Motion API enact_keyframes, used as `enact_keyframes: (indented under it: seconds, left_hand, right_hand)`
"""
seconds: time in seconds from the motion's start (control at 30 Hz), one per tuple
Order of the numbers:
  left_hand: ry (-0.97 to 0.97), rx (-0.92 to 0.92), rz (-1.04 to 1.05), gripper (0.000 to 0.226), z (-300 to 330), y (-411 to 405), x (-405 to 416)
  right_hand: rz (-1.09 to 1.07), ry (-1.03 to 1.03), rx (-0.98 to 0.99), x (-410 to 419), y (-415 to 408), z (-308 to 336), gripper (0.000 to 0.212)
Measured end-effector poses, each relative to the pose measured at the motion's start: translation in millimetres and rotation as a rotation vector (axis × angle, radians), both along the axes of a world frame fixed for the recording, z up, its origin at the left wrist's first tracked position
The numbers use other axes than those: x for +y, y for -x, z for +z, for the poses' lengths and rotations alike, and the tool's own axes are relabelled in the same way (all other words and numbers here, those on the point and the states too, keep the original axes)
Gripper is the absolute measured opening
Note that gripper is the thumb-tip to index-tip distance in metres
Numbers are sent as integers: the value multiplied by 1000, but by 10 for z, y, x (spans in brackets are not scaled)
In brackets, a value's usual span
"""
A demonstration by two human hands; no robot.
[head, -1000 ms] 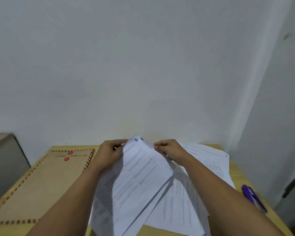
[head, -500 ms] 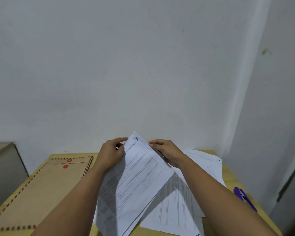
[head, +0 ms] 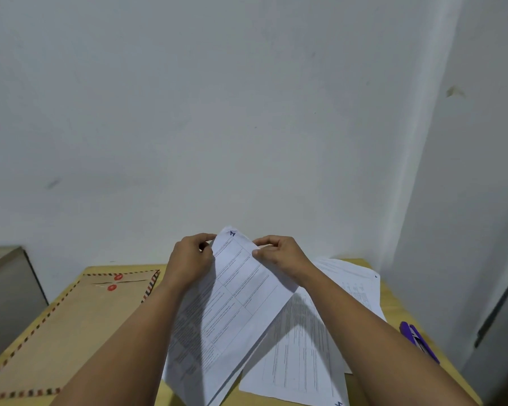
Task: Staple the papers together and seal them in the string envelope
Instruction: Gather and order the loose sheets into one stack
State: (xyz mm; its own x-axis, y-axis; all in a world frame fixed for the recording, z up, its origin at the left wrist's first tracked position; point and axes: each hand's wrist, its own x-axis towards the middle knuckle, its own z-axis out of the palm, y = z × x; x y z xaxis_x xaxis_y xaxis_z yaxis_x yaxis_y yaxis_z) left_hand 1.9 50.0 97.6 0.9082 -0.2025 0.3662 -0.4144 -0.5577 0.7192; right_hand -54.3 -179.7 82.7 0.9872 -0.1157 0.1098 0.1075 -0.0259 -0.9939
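The held papers (head: 235, 312) were up off the table, tilted, top corner raised toward the wall, and how many sheets sat in that bundle could not be counted, though at least two edges showed at the lower end. The left hand (head: 189, 260) gripped the upper left edge, fingers curled round it, while the right hand (head: 279, 253) pinched the upper right edge between thumb and fingers. Both forearms crossed the near table and hid part of what lay beneath. Under and to the right lay loose printed sheets (head: 311, 347), at least two, flat and overlapping on the wooden table (head: 393, 303). One string envelope (head: 68, 323) lay flat on the left of the table, apart from the held bundle, its flap down with two red discs, its contents out of sight. One purple stapler (head: 417, 338) rested near the right edge, just beside the loose sheets. A grey cabinet (head: 6, 294) stood left of the table.
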Motion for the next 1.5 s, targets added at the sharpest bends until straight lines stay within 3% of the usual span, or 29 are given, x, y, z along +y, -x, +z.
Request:
enact_keyframes:
  seconds: [0.13,0.53,0.77,1.13,1.2,1.3,1.37,1.5]
  left_hand:
    - [50,-37,-34,32,22,3,-19]
    - [-28,4,-123,35,88,-2,2]
    - [-14,9,-159,37,93,-31,23]
    - [-43,16,-196,40,96,49,-21]
    - [-75,9,-188,42,107,73,-17]
    - [-156,9,-183,47,109,73,32]
    - [-217,10,-191,47,95,54,74]
    - [-271,0,-202,46,17,60,88]
  right_hand:
    - [-71,136,-84,-18,-24,24,21]
    - [-129,238,-136,-22,81,124,22]
    - [-165,351,-190,73,72,76,34]
    - [-145,204,-160,158,44,2,32]
    - [-150,204,-127,140,54,-18,32]
    - [-155,376,-15,2,132,9,44]
    - [-188,453,142,-154,244,3,50]
    - [-320,718,554,-522,612,-241,39]
